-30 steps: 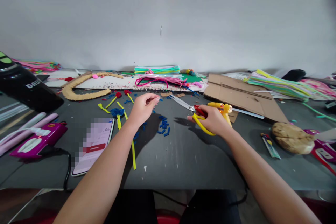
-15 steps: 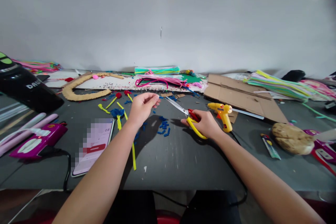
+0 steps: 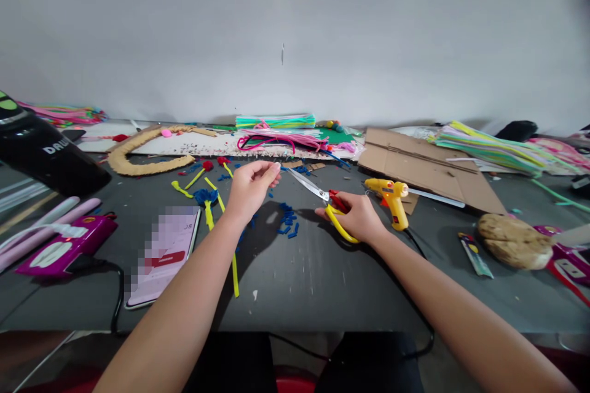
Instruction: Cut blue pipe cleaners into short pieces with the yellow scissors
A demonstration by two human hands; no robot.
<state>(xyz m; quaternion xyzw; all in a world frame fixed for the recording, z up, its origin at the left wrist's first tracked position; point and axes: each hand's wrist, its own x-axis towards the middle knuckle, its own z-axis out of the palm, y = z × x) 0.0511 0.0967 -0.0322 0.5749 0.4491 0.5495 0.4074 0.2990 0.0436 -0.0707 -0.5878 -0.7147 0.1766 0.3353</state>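
Observation:
My right hand grips the yellow and red handles of a pair of scissors, whose blades point up and left toward my left hand. My left hand hovers over the dark table with thumb and fingers pinched together; whatever they hold is too small to name. Small blue cut pieces lie scattered between the two hands. A yellow glue gun stands just right of my right hand.
A phone and a magenta device lie at left, with a black object behind. Yellow stems with blue and red tufts, a cardboard curve, pink pipe cleaners, cardboard sheets and coloured straws crowd the back.
My right hand has left the glue gun standing and moved left with the scissors, bringing the blades close to my left hand. The left hand has barely shifted.

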